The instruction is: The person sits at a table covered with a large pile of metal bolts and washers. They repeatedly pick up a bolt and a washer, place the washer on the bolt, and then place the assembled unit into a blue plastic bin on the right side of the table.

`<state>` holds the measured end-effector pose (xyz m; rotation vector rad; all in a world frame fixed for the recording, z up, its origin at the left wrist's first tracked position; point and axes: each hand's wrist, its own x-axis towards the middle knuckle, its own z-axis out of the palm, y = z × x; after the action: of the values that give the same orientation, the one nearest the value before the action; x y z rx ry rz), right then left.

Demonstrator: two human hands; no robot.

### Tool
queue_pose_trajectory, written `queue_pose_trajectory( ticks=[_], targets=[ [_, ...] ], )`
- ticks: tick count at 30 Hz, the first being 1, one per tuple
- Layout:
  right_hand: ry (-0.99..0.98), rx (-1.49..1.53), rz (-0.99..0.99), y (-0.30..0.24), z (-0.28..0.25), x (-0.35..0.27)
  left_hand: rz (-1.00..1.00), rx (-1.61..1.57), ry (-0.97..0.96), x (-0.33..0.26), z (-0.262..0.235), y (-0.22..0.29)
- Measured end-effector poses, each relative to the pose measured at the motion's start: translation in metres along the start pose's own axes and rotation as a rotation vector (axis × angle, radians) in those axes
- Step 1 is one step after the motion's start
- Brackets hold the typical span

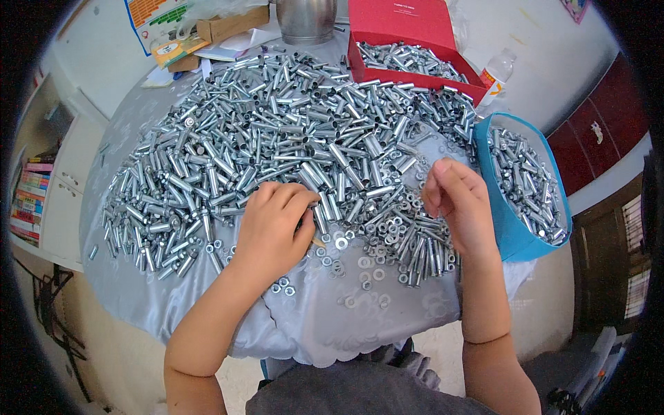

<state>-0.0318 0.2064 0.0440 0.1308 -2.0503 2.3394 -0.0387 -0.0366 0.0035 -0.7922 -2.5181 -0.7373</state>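
A large heap of shiny metal sleeves [297, 124] covers the middle of the table. My left hand [275, 225] rests at the heap's near edge, back upward and fingers curled down; whatever lies under them is hidden. Raised to the right, over the heap's near right side, my right hand [462, 207] has its thumb and fingertips drawn together; anything between them is too small to make out. Between the hands lie a pile of thin bolts [422, 259], flat washers [378, 274] and several nuts [341, 243].
A blue fabric bin [531, 242] full of assembled metal anchors stands at the right. Behind the heap are an open red box [401, 74] of similar parts, a plastic bottle [499, 69], a metal pot [306, 21] and a cardboard box [234, 26]. A grey cloth [318, 325] covers the table.
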Motion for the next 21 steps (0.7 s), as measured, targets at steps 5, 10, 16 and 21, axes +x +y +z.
queue_pose_trajectory(
  ticks=[5,10,16,21],
  targets=[
    [0.036,-0.669,-0.152,0.006,-0.009,0.005,0.072,-0.075,0.000,0.000,0.003,0.007],
    [0.034,-0.942,-0.205,0.003,-0.010,0.006,0.197,-0.069,-0.026,-0.004,0.009,0.011],
    [-0.234,-1.056,-0.329,0.002,-0.018,0.006,0.314,0.041,-0.008,0.000,0.018,0.017],
    [-0.460,-1.053,-0.501,0.005,-0.008,0.007,0.295,0.064,-0.031,0.004,0.025,0.015]
  ],
)
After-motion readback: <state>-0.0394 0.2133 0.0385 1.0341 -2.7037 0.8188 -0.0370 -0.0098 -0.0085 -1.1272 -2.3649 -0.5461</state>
